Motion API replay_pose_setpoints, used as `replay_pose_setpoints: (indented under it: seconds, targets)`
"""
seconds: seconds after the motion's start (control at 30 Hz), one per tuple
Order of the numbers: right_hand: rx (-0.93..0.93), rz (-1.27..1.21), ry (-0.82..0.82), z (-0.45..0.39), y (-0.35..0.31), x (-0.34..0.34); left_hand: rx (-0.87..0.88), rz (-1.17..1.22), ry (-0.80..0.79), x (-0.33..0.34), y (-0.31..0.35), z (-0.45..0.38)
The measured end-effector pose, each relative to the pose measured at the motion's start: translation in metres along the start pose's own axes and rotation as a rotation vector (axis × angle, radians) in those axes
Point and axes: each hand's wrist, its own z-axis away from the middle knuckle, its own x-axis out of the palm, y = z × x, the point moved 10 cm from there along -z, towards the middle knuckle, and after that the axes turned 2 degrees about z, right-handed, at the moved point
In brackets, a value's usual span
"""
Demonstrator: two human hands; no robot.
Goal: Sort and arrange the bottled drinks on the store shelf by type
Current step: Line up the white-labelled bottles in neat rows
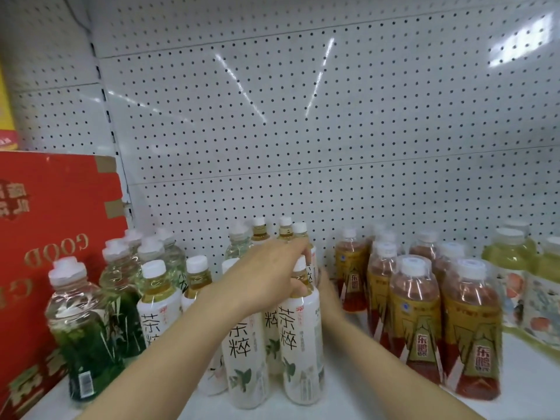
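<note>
The white-labelled tea bottles at six o'clock carry black characters 茶粹. The gold-and-red bottles at four o'clock read 东鹏 in red. The red carton at nine o'clock shows "GOOD" — upside down — beside gold characters too blurred to read.

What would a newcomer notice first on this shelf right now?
Most likely the two bare hands meeting mid-shelf: the left hand wraps the neck of a white-labelled tea bottle with black characters, while the right hand reaches in behind that bottle. Next, the colour blocks: green-labelled clear bottles at left beside a big red cardboard box, and gold-and-red labelled bottles at right.
</note>
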Motion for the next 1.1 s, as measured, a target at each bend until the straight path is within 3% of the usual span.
replay_pose_setpoints:
  seconds: [0.17,0.23,0.37,0.57,0.67,0.77,0.9,0.97,1.1]
  targets:
    - [-0.241,-0.219,0.077,0.069,-0.032,-0.032,0.024,0.039,0.030,-0.002,0.002,-0.015]
    - [-0.315,-0.241,0.009,0.095,-0.035,-0.027,0.018,0.040,0.054,0.000,0.004,-0.026]
    - [-0.369,0.064,0.087,0.091,-0.034,-0.022,0.021,0.058,0.113,0.004,0.003,-0.034]
    - [-0.325,0.115,0.129,0.048,-0.026,-0.020,0.021,-0.043,0.577,-0.048,-0.031,0.042]
    - [-0.323,0.122,0.119,0.036,-0.030,-0.017,-0.213,-0.117,0.391,-0.039,-0.070,0.054]
    - [-0.299,0.119,0.094,0.029,-0.027,-0.015,-0.259,-0.092,0.253,-0.020,-0.079,0.050]
    - [-0.223,0.100,0.149,0.052,-0.016,-0.027,-0.224,0.005,0.292,-0.022,-0.079,0.052]
    - [-0.296,0.044,0.219,0.092,-0.024,-0.037,-0.198,0.079,0.321,-0.023,-0.071,0.057]
    - [-0.472,-0.050,0.068,0.169,-0.047,-0.021,-0.064,0.199,0.364,-0.012,-0.024,0.053]
